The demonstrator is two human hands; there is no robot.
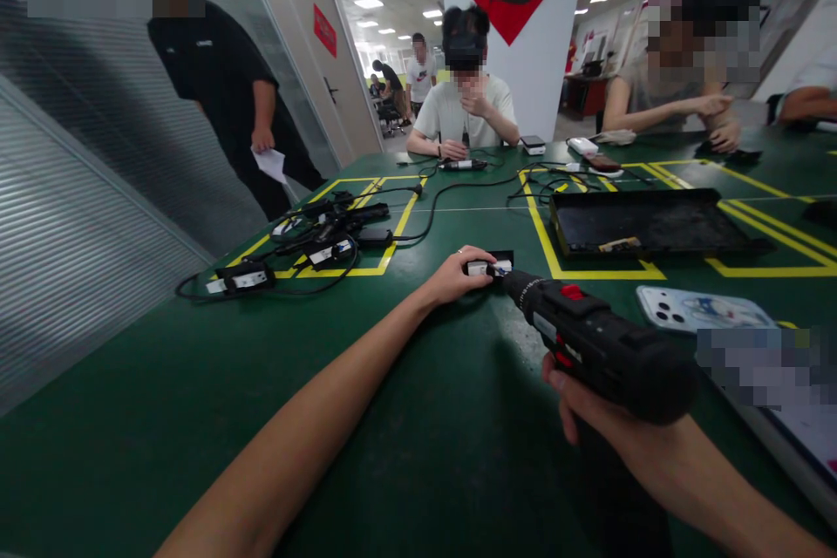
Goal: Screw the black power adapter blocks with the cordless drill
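My right hand is wrapped round the grip of a black cordless drill with red switches. The drill points away and to the left, its bit reaching a small black box with white parts inside. Whether the bit touches a screw there is too small to tell. Against the left side of that box, my left hand holds it down on the green table, fingers closed over its edge.
Black adapters and cables lie tangled at the left. A black tray stands at the back right, holding a small piece. A patterned phone lies right of the drill. People sit across the table; another person stands at the left.
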